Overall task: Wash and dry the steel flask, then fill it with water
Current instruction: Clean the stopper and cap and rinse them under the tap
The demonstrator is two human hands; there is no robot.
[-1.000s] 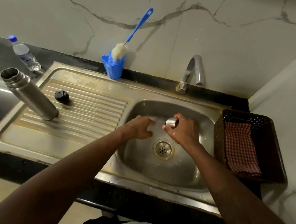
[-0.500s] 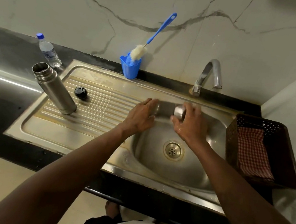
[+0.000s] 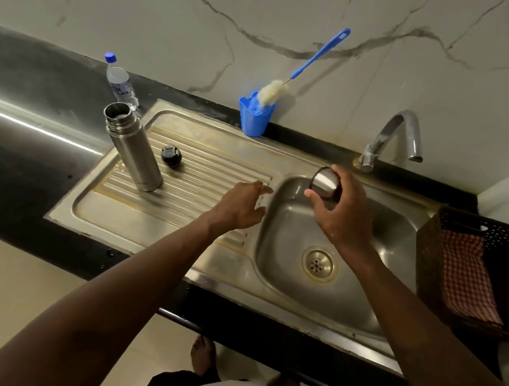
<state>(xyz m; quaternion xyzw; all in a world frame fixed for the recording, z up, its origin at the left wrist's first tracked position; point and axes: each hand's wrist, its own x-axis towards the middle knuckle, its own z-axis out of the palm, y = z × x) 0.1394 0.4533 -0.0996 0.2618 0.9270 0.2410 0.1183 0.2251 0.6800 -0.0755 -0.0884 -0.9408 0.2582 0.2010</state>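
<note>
The right hand (image 3: pixel 345 219) curls its fingers and thumb round a small steel cup (image 3: pixel 325 183), held over the sink basin (image 3: pixel 277 228). Just left of it, the left hand (image 3: pixel 240 207) hangs with loosely spread fingers, holding nothing, over the drainboard (image 3: pixel 152 221) edge. Farther left, apart from both hands, the steel flask (image 3: pixel 134 148) stands open-mouthed on the drainboard, a black stopper (image 3: pixel 171 156) just beside it. A tap (image 3: pixel 393 136) stands at the far side.

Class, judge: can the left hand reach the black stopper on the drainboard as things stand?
Probably yes. The left hand is open and empty over the drainboard; only bare ribs lie between it and the stopper. The flask stands aside.
</note>
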